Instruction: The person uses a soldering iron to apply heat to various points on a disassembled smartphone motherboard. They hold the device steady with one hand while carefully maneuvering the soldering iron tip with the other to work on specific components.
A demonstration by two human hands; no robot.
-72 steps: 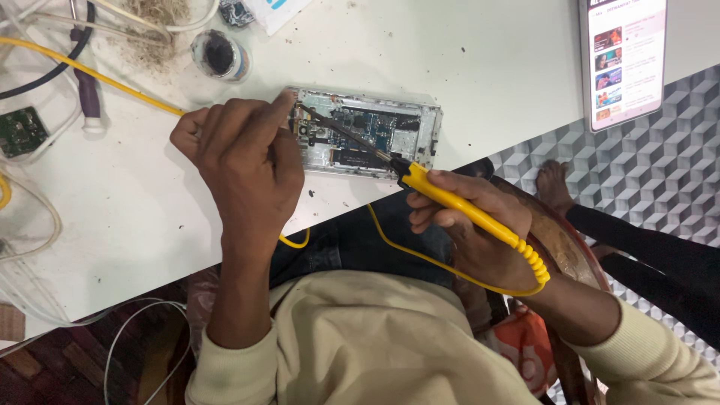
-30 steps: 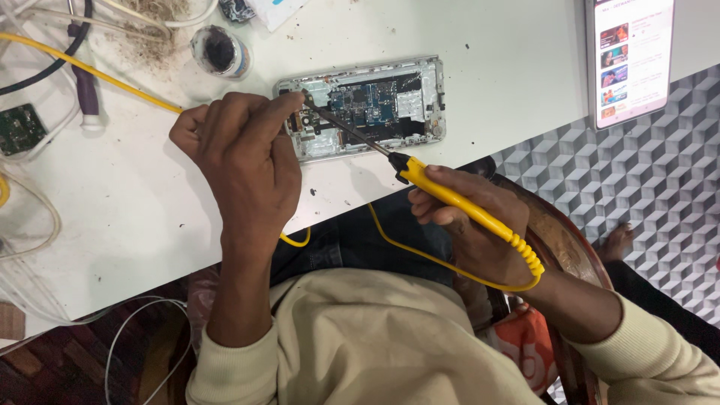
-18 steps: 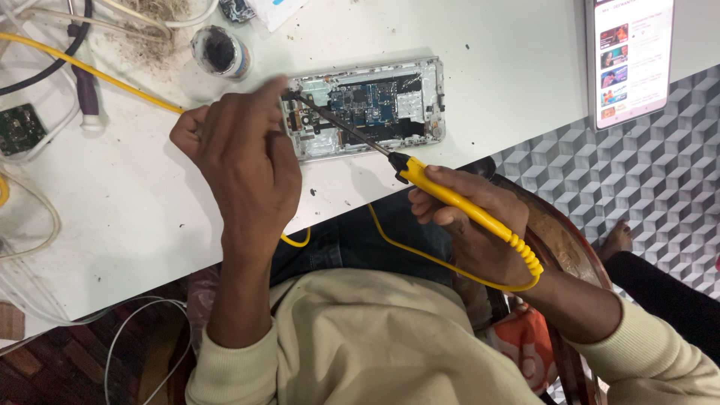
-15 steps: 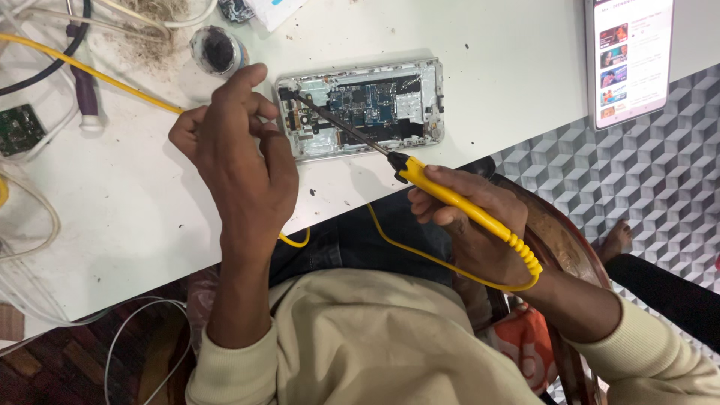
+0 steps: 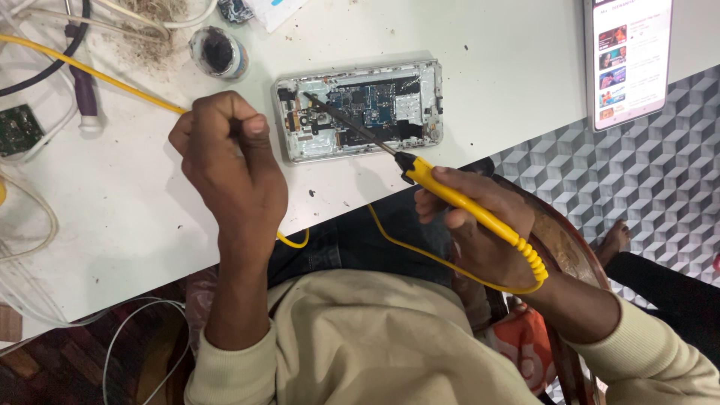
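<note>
From the head camera, the right hand was wrapped closed around the yellow handle of a soldering iron, its dark tip slanting up and to the left into the opened phone. The phone lay flat on the white desk with its back off, showing a blue circuit board and metal shields, and the tip rested on the upper left part of the board. A yellow cord looped from the end of the handle down across the person's lap. The left hand was curled into a loose fist just left of the phone, apart from it, the thumb pressed against the forefinger; I could not tell whether anything thin was pinched between them. A yellow wire ran across the desk from the upper left and passed behind that hand. Above the left hand stood a small round jar with dark contents. A green circuit board lay at the far left edge, and a lit phone lay at the upper right of the desk.
</note>
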